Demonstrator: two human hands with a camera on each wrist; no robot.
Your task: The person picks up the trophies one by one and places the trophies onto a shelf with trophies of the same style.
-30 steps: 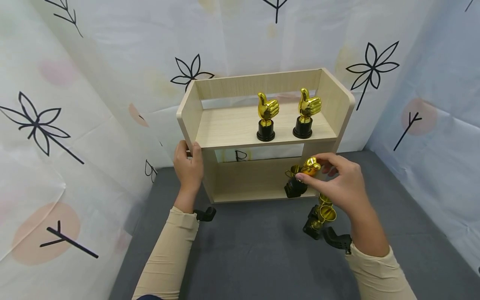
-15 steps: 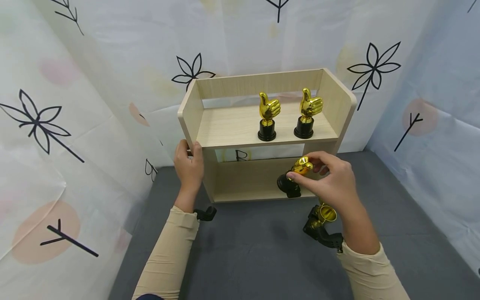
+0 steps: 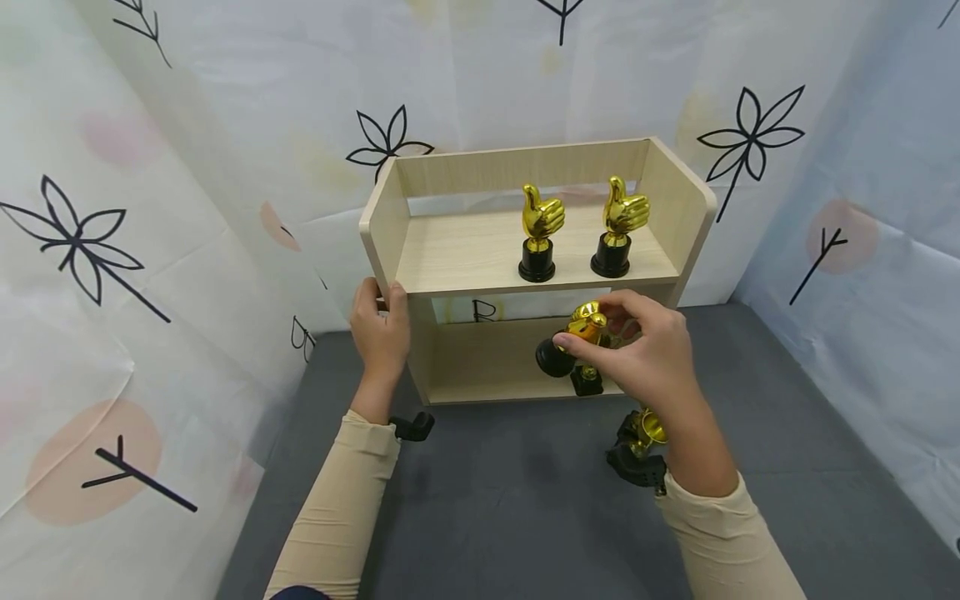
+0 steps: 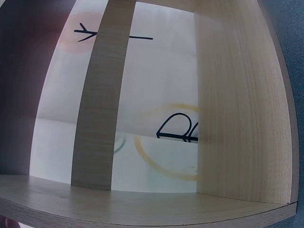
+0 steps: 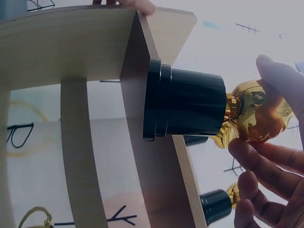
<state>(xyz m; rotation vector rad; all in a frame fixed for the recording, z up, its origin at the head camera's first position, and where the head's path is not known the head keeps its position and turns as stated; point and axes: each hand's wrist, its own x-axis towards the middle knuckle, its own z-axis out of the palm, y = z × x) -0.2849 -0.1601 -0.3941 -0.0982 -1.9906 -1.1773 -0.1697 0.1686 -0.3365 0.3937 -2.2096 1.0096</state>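
My left hand [image 3: 381,329] grips the left side of a pale wooden two-tier shelf [image 3: 461,250], thumb at the front edge by the middle board. Between thumb and fingers, my right hand [image 3: 645,350] pinches the gold part of a thumbs-up trophy [image 5: 194,102]. That trophy is tilted, its black round base pointing left, in front of the lower compartment. Partly hidden behind it, a gold-and-black trophy [image 3: 587,381] stands at the right of the lower tier. Two more thumbs-up trophies, a left one [image 3: 538,237] and a right one [image 3: 617,229], stand upright on the upper tier.
On the grey tabletop [image 3: 487,500], a gold cup trophy [image 3: 649,427] is partly covered by the right wrist and its black camera mount [image 3: 636,467]. Patterned white cloth [image 3: 247,125] hangs behind the shelf and along both sides.
My right hand has moved left with the thumbs-up trophy, from the lower tier's right end toward its middle. The trophy's base has swung up and left. My left hand keeps its place.
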